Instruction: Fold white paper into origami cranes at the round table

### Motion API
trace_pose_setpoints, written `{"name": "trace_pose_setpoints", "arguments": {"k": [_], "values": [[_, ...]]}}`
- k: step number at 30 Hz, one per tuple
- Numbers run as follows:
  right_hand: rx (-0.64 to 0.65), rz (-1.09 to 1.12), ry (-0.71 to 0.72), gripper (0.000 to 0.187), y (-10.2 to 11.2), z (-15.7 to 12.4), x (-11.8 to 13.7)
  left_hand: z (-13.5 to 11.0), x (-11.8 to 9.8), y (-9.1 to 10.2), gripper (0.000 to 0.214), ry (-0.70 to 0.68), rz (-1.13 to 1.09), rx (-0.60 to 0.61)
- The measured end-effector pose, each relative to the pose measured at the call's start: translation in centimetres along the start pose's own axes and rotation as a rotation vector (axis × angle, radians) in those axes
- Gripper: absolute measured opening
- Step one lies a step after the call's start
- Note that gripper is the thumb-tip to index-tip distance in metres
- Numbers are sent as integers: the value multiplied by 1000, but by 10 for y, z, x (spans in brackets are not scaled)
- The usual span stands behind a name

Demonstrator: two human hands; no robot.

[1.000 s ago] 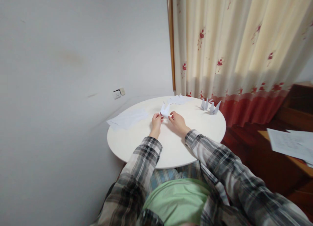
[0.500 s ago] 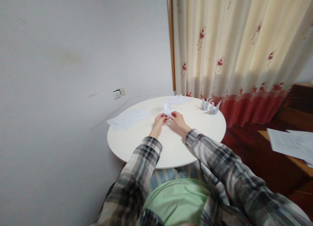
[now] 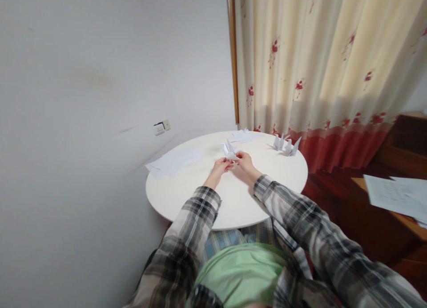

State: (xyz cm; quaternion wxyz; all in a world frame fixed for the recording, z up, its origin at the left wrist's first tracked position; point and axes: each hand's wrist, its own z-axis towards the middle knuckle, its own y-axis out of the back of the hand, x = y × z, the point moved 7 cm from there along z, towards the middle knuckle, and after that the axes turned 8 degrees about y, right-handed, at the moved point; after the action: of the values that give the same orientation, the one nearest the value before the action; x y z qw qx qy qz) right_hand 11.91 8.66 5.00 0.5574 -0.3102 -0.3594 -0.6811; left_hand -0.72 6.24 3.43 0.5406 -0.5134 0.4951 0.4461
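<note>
A folded white paper crane (image 3: pixel 229 151) is held up over the middle of the round white table, its wings spread and a point standing upward. My right hand (image 3: pixel 245 161) pinches its right side between thumb and fingers. Just below its lower left edge, my left hand (image 3: pixel 221 166) has its fingers bent together against the paper; the exact contact is too small to see. Two finished paper cranes, one (image 3: pixel 279 142) behind the other (image 3: pixel 292 147), stand at the table's right side.
White paper sheets (image 3: pixel 175 161) lie along the left of the table (image 3: pixel 187 197), with more paper (image 3: pixel 242 136) at the far edge. A wall with a socket (image 3: pixel 159 129) borders the left. A curtain (image 3: pixel 300 68) hangs behind. Printed sheets (image 3: pixel 390 194) lie at right.
The crane has turned and tipped in my fingers, so its upright point shows more plainly. My left fingers have shifted slightly lower on it. Both arms stay almost where they were.
</note>
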Motion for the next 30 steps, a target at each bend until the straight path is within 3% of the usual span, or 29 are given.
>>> {"name": "trace_pose_setpoints", "arguments": {"k": [7, 14, 20, 30], "values": [[20, 26, -92, 9, 0, 0, -3, 2, 4, 2, 7, 6, -8, -15], [22, 2, -122, 11, 0, -4, 3, 4, 2, 12, 11, -32, -51, -125], [37, -14, -134, 16, 0, -6, 3, 2, 0, 5, 22, -15, -124, -40], [103, -21, -112, 6, -5, -8, 3, -2, 0, 6, 24, 23, -193, -43]]}}
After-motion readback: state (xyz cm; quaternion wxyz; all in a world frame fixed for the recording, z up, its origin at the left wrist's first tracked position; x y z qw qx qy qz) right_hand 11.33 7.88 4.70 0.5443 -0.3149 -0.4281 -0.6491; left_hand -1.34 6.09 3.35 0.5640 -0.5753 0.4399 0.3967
